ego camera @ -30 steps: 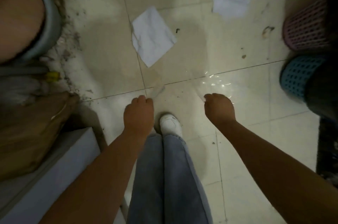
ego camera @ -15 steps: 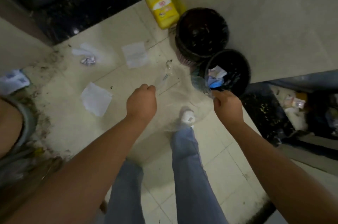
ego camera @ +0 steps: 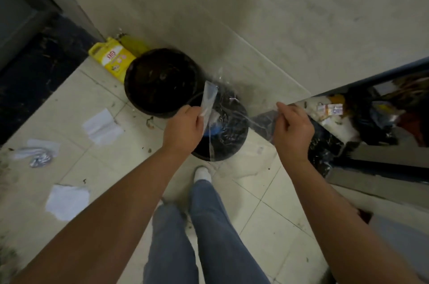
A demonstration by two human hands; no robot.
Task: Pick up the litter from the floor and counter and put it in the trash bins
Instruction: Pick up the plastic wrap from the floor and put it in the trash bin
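Observation:
A clear plastic sheet is stretched between my two hands, right above the nearer black trash bin. My left hand pinches its left edge, my right hand its right corner. A second, larger black bin stands just behind, against the wall. Litter lies on the tiled floor to the left: a folded white paper, a crumpled white tissue and a silvery wrapper on paper.
A yellow jug leans against the wall behind the bins. At the right, a low dark ledge and open shelf hold small packets. My jeans-clad legs and a white shoe are below the hands. A dark floor strip runs along the left.
I have straightened up and turned from the floor toward the bins. Both hands lifted the clear sheet off the tiles and now hold it spread over the nearer bin.

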